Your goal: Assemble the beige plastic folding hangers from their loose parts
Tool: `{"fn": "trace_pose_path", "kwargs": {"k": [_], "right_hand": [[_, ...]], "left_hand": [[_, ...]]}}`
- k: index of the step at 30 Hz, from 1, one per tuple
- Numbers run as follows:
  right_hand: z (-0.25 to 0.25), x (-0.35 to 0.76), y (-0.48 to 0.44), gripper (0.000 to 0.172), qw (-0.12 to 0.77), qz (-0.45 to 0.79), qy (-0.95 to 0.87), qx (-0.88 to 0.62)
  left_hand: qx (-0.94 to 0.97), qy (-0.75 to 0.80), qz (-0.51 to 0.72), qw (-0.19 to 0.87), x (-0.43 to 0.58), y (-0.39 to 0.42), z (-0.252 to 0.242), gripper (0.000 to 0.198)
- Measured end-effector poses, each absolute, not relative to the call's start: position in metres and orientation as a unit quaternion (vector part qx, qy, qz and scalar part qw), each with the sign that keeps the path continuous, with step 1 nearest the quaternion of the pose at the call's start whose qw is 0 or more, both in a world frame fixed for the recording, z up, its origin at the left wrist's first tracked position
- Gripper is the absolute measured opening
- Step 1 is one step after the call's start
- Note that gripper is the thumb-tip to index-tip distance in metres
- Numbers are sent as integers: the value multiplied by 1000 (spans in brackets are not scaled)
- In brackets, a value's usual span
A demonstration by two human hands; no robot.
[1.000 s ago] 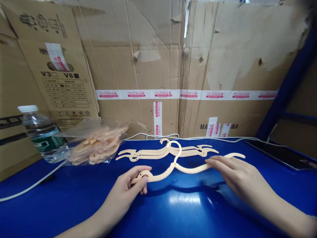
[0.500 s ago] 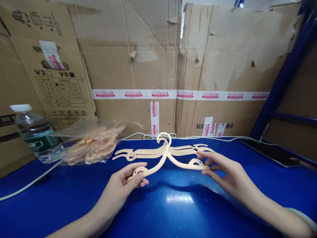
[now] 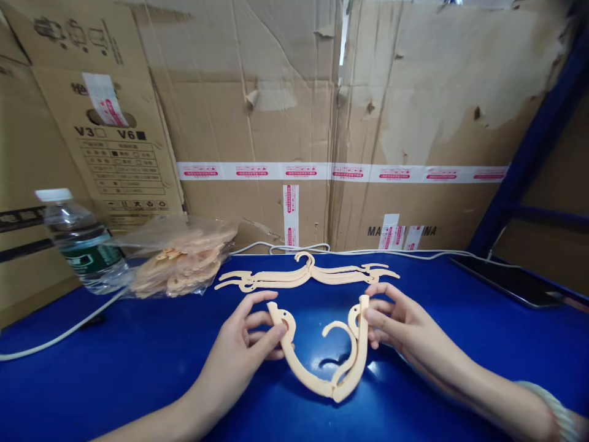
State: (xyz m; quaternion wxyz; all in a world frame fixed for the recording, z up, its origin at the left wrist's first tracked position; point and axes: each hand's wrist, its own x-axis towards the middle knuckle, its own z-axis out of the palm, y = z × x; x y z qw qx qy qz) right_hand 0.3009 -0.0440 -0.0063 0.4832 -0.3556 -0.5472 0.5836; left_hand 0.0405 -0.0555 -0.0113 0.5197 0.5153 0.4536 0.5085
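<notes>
Between my hands is a cream-coloured folding clothes hanger (image 3: 306,376), its two arms bent up into a U with the centre joint nearest me. My left hand (image 3: 251,344) pinches the end of its left arm, by the round notch. The end of the right arm is gripped by my right hand (image 3: 398,322). The hanger's hook lies folded inward, close to the right arm. Just beyond, more cream hangers (image 3: 285,280) lie unfolded and stacked on the blue table (image 3: 175,362), their hooks pointing away from me.
A clear plastic bag (image 3: 184,261) of cream hanger pieces lies at the left, beside a water bottle (image 3: 87,245). A white cable (image 3: 55,350) crosses the table. At the back right rests a dark flat device (image 3: 506,282). Cardboard (image 3: 257,123) walls the rear.
The held hanger has swung from arms spread with hook upward to arms folded up, its centre joint now toward me. Both hands have turned, their fingertips pointing more upward. The view shifted slightly.
</notes>
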Motion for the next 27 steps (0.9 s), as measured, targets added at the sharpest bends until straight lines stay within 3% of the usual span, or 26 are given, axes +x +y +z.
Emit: {"fn": "trace_pose_path", "kwargs": {"k": [7, 13, 21, 27], "right_hand": [[-2, 288, -61, 28, 342, 562, -691, -298], [-1, 291, -61, 30, 333, 559, -699, -296], [-6, 290, -64, 36, 336, 613, -675, -239], [-9, 291, -65, 41, 349, 596, -677, -254]], "left_hand": [[533, 437, 508, 517, 44, -60, -7, 37], [604, 425, 487, 466, 44, -67, -4, 15], [631, 326, 394, 583, 47, -77, -7, 41], [586, 297, 409, 634, 44, -69, -16, 51]]}}
